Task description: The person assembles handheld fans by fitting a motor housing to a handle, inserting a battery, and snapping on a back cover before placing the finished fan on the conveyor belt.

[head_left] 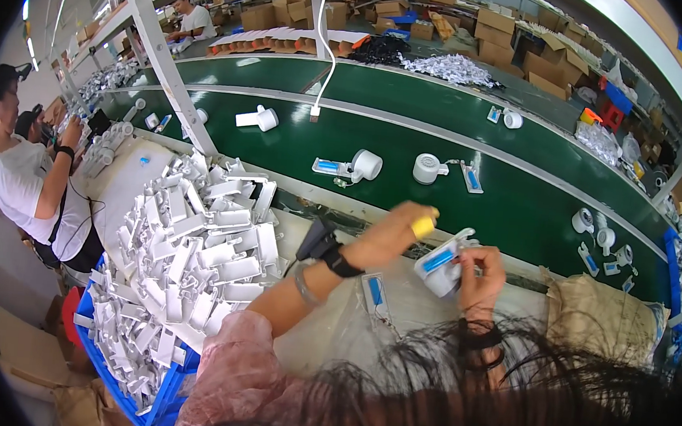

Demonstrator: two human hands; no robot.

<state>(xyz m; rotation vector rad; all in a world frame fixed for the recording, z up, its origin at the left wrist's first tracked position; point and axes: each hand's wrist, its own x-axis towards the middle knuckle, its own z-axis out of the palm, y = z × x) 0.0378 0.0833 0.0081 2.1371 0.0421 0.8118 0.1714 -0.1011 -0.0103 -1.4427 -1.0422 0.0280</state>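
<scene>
My right hand (481,278) is closed on a white plastic housing (442,277), tilted above the bench, with a long blue cell (438,260) in its open handle. My left hand (387,240) reaches in close to the housing's left side, its fingers curled. Something yellow (423,225) sits at the fingertips; whether it is held or worn I cannot tell. On the bench between my forearms lies a clear-and-white handle piece (375,292) with a blue cell and thin wires.
A big heap of white handle covers (192,241) fills a blue crate (167,392) on the left. Ahead, the green conveyor belt (282,147) carries round-headed white housings (367,165). A brown sack (603,317) lies right. Co-workers (44,179) stand left; a white cable (333,66) hangs overhead.
</scene>
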